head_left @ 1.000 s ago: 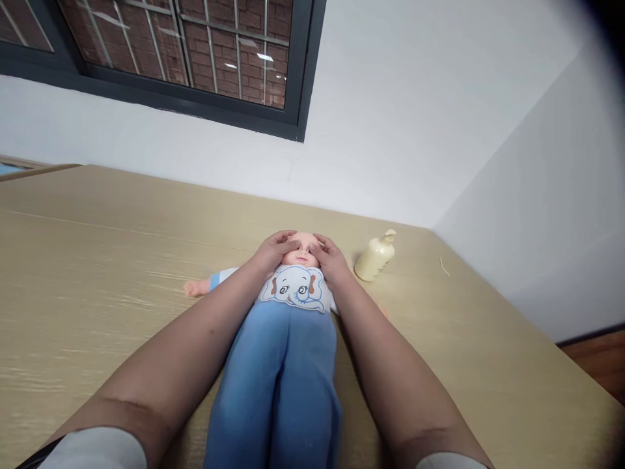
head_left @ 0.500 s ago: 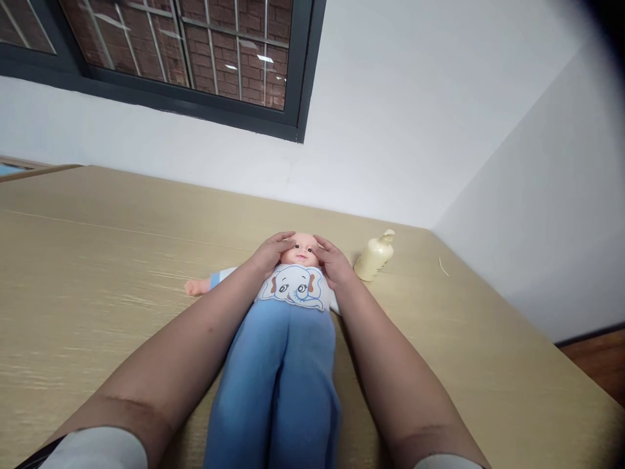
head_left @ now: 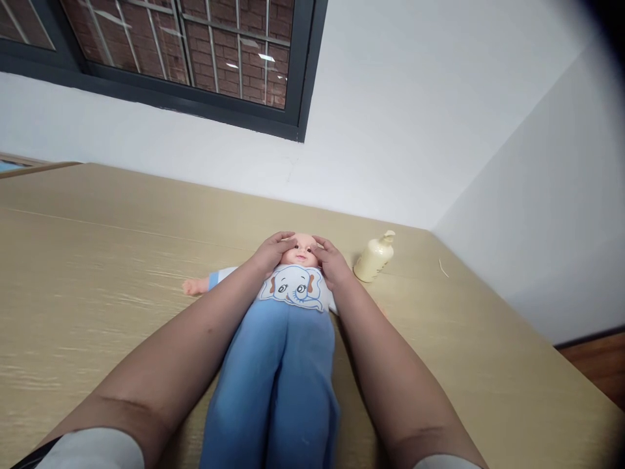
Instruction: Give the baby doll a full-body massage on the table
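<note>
A baby doll (head_left: 288, 332) lies on its back on the table, its head at the far end, dressed in blue trousers and a white top with an elephant picture. Cupped against the left side of the doll's head is my left hand (head_left: 270, 253), thumb at the brow and fingers near the crown. My right hand (head_left: 330, 259) holds the opposite side of the head in the same way. Between the two hands the doll's eyes and mouth stay visible. The doll's left-side arm sticks out past my forearm; the other arm is mostly hidden under my right forearm.
A cream pump bottle (head_left: 375, 259) stands to the right of my right hand. A thin pale strip (head_left: 443, 268) lies farther right on the wooden table (head_left: 112, 260). Behind the table rises a white wall (head_left: 390, 117) with a dark-framed barred window (head_left: 299, 71).
Both hands keep their place on the doll's head. Only a very slight shift of the view shows.
</note>
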Tool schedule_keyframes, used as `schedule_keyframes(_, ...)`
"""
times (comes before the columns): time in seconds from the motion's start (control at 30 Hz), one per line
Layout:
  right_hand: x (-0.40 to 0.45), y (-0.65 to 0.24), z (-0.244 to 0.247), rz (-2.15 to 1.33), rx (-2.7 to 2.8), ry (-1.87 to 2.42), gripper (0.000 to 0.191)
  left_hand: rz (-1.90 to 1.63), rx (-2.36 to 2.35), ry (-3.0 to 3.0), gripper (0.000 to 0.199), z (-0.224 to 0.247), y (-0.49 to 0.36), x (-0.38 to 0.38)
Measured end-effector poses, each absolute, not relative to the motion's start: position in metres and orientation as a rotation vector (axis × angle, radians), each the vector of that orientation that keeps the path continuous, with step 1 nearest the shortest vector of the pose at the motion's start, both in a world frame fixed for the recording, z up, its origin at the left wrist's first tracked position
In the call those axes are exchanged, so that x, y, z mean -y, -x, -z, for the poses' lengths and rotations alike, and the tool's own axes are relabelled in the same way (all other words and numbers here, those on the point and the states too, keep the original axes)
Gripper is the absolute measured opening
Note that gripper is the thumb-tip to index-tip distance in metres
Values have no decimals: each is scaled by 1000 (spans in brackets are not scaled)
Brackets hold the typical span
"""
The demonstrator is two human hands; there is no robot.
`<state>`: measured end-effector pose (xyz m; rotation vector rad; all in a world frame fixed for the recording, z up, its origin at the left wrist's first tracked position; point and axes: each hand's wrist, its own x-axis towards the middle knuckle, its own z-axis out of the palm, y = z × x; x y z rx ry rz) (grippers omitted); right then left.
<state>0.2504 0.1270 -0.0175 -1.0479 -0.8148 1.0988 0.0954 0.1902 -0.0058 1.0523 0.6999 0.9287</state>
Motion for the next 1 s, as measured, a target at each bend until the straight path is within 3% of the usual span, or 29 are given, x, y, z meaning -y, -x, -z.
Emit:
schedule_keyframes(0.3, -122, -252, 13, -1207, 702, 977, 54, -940, -655, -961, 51, 7, -93, -190)
schedule_keyframes(1.0, -123, -249, 12, -1231, 646, 1028, 62, -972, -629, -973, 42, 16, -97, -198)
